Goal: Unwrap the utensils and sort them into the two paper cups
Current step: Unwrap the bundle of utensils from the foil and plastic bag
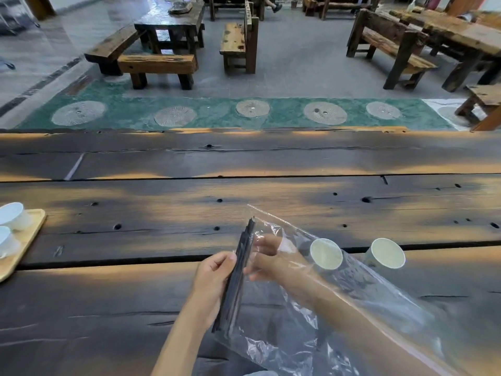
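Note:
My left hand (212,278) grips a bundle of thin black utensils (238,272), held upright and tilted slightly right. A large clear plastic bag (352,308) spreads from the bundle to the lower right, draped over my right forearm. Inside the bag, my right hand (267,256) lies beside the bundle with its fingers spread loosely; whether it touches the utensils is unclear. Two white paper cups stand on the table to the right, one (326,254) seen through the plastic, the other (387,253) just beyond the bag's edge. Both look empty.
The dark plank table (244,191) stretches wide ahead. A light wooden tray (24,240) with white ceramic cups (12,214) sits at the left edge. Beyond the table are wooden benches and tables on a grey floor.

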